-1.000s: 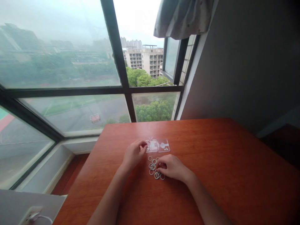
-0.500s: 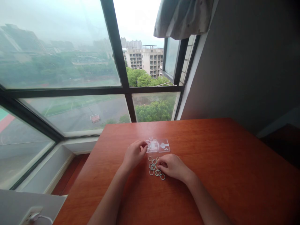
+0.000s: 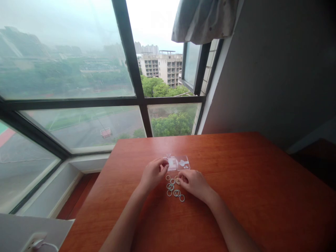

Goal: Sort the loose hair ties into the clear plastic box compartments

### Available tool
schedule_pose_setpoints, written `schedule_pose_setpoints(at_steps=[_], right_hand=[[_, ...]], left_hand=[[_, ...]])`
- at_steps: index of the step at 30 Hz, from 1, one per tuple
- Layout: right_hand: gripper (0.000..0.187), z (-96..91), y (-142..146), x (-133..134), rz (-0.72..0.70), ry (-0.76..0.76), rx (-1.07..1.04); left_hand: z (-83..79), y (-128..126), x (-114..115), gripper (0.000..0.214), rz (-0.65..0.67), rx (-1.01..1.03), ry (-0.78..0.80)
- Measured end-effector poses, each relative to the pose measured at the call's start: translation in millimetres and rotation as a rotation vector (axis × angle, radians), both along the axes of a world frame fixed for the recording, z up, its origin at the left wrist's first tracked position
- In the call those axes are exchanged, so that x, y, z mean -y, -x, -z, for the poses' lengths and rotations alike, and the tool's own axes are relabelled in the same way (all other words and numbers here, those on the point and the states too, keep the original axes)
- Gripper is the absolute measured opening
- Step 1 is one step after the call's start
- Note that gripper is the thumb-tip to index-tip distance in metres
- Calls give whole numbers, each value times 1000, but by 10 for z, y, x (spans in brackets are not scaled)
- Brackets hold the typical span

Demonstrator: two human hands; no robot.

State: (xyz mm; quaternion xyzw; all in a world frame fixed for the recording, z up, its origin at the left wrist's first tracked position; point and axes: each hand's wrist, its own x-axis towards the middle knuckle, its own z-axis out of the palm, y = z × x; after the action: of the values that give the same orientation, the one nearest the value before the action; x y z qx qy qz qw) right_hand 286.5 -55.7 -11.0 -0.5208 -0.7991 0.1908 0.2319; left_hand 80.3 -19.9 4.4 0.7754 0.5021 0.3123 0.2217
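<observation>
My left hand [image 3: 154,172] is at the left side of a clear plastic box [image 3: 172,163], thumb and fingertips closed together over its edge; what they hold, if anything, cannot be made out. The box's hinged lid [image 3: 183,162] lies open to the right, with white markings on it. Just in front, my right hand [image 3: 196,182] pinches a pale ring [image 3: 178,181] at the upper right of a group of rings. Several thin pale green-white rings [image 3: 170,186] lie loosely on the table, some overlapping. One ring [image 3: 182,198] sits apart at the near right.
The reddish-brown wooden table [image 3: 249,182] stands against a dark-framed window [image 3: 141,101], with a grey wall [image 3: 273,70] to the right. A curtain [image 3: 204,21] hangs at the top. A plugged socket [image 3: 35,242] is at the lower left.
My right hand has moved slightly away from me, with a ring shifting along at its fingertips. My left hand has moved a little to the right and nearer to me.
</observation>
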Motion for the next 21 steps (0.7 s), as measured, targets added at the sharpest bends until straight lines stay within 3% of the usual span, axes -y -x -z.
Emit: schedule_pose_setpoints(at_steps=[7, 13, 21], right_hand=[[9, 43, -25, -27, 62, -79, -92], [10, 21, -33, -27, 95, -132, -142], [11, 24, -4, -18, 79, -118, -170]], left_hand=[[-19, -173, 94, 18, 177, 101, 121], [-25, -243, 130, 16, 237, 164, 178], [48, -202, 81, 11, 123, 146, 137]])
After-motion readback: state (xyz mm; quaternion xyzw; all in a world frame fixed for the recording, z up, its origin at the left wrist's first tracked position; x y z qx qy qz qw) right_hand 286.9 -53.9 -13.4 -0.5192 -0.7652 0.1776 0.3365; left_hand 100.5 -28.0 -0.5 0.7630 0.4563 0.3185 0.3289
